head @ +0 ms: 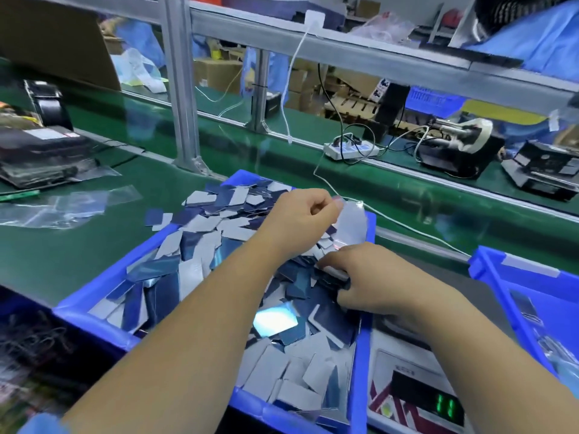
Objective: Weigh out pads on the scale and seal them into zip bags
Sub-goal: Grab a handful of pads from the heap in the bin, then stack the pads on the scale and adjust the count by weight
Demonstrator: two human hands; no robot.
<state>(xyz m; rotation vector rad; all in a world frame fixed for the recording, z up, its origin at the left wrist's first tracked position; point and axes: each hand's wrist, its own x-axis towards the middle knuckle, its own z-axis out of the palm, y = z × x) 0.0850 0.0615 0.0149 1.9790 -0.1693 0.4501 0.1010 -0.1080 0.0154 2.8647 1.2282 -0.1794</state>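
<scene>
In the head view, a blue tray [103, 296] stands on the green table [78, 245] and is full of loose pads [194, 233], some dark blue and some pale grey, lying in a disordered heap. A few pads lie over the far left rim onto the table.

The left hand [297, 220] is above the far part of the tray. Its fingers are curled, and the thumb and fingertips pinch the upper edge of a small clear zip bag [352, 222], which hangs down from them beside the tray's far right corner.

The right hand [366, 277] is lower, over the right side of the heap and just under the bag. Its fingers are bent and close around a small stack of pads [333, 272]; the light edges and dark sides of the stack show between the fingers.

The scale [404, 383] stands just right of the tray, partly under the right forearm. Its green display [446, 410] shows 11.

A second blue tray [501, 277] is at the right edge. Some empty clear bags [62, 208] lie on the table to the left, well apart from the hands.
</scene>
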